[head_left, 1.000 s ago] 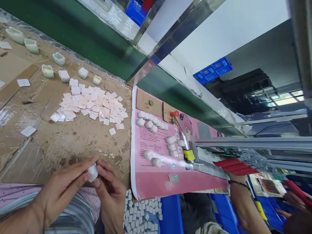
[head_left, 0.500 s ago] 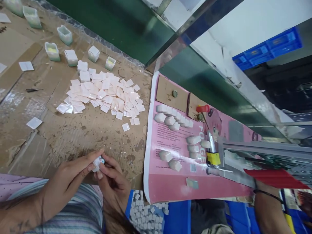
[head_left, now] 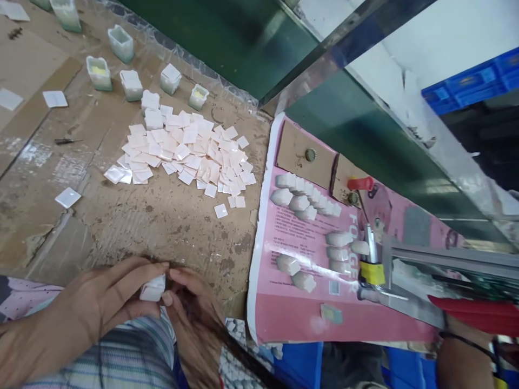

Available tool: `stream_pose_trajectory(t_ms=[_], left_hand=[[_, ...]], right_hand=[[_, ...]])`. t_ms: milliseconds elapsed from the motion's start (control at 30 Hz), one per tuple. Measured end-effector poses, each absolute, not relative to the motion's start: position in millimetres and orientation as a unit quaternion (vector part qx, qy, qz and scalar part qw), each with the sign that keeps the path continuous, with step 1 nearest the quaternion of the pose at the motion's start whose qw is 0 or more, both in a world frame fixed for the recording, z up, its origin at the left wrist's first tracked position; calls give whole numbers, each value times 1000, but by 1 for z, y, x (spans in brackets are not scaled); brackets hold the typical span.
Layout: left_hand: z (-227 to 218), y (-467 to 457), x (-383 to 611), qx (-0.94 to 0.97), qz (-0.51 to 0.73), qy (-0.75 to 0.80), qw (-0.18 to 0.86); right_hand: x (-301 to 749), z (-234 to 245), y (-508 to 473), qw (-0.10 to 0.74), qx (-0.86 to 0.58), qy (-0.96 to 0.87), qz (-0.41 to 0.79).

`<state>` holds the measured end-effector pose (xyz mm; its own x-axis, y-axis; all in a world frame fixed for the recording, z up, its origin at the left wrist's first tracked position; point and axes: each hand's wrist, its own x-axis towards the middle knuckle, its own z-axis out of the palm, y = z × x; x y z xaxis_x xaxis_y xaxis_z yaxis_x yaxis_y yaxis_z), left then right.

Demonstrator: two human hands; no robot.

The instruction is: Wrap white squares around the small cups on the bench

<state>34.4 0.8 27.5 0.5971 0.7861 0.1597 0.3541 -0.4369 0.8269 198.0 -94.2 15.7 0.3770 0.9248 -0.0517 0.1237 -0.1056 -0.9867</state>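
My left hand [head_left: 97, 308] and my right hand [head_left: 194, 313] meet at the near edge of the brown cardboard-covered table [head_left: 121, 227]. Both pinch one small white box [head_left: 153, 289] between fingertips. A heap of flat white square lids [head_left: 186, 151] lies farther back on the table. Behind it stand several small white plastic boxes [head_left: 132, 85], some with yellow inside. A blue bin of small white boxes [head_left: 239, 367] sits below my right hand.
A pink printed sheet [head_left: 308, 270] to the right carries several closed white boxes [head_left: 302, 202]. A metal press tool with a yellow part [head_left: 372, 272] and red handle [head_left: 474, 313] lies on it, with another person's arm [head_left: 462, 356] beside. A green conveyor wall [head_left: 227, 43] runs behind.
The view has tilted down and left. My hands stay together on the small white box and have turned it slightly; the box shows more between the fingers now.
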Motion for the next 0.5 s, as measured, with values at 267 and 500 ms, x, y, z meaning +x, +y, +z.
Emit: stream_pose_trajectory(t_ms=[267, 500], left_hand=[[7, 4, 22, 817, 332, 354, 312], [10, -13, 28, 715, 330, 440, 432]], right_hand=[[192, 12, -90, 450, -647, -564, 246], [196, 20, -84, 434, -631, -573, 292]])
